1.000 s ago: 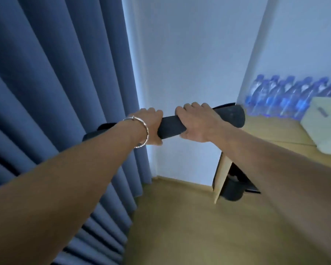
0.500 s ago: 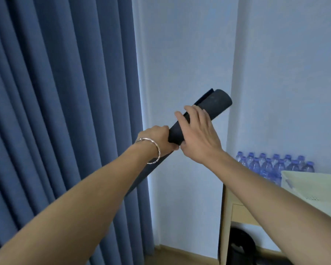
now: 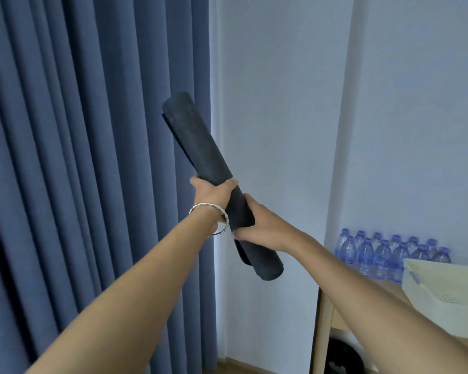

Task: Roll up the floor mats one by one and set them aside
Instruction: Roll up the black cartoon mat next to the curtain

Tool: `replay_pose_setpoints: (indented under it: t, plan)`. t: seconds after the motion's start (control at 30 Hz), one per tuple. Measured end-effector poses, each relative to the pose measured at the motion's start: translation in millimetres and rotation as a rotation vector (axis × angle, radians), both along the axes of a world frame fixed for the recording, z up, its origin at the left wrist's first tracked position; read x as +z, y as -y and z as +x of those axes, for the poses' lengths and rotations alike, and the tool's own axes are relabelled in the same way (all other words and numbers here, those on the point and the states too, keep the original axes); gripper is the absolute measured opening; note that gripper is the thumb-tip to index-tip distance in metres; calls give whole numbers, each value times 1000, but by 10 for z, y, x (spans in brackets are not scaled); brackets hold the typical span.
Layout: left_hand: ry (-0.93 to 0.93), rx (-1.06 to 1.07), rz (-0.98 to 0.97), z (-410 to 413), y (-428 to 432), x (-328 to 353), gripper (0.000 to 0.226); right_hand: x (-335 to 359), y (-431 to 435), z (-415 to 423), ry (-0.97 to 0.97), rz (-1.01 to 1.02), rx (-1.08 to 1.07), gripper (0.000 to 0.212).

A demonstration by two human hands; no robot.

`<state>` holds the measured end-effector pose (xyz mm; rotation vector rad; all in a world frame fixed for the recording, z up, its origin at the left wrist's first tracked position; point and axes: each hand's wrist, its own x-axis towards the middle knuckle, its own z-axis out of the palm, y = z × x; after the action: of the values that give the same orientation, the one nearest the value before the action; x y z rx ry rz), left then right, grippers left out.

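Both my hands grip the rolled black mat (image 3: 200,147), held steeply tilted before the curtain (image 3: 92,157): left hand (image 3: 210,194) above, right hand (image 3: 262,225) below.

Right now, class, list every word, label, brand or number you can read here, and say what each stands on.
No text here can be read.
Labels on the water bottles: too small and blurred to read.
No print shows on the rolled mat, the curtain or the basket.
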<state>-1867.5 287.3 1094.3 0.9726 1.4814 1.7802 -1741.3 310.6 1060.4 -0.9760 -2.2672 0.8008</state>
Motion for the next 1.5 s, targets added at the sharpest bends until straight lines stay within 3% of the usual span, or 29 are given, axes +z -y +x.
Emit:
replay_pose_setpoints:
  t: [0.13,0.23,0.5,0.8,0.93,1.2,1.5]
  plan:
    - [170,-64,-11,66,5,124,55,7,-73,-7,111,209,-200,94]
    - [217,-98,-20,149,-65,222,59,63,-149,78,171,375,-329,87]
    - [345,-54,-7,481,-510,323,64,405,-453,730,381,361,-316,76]
    - [461,-27,23,1195,-1192,292,60,493,-1106,1404,623,753,-502,67]
    - [458,36,-22,1199,-1535,-17,61,211,-1429,1405,597,734,-479,67]
    - [478,79,-72,543,-2400,-1127,86,-786,-2413,740,611,630,-276,52]
    - [567,73,-275,-325,-3768,-2763,65,-2125,-3755,-164,880,482,-117,48]
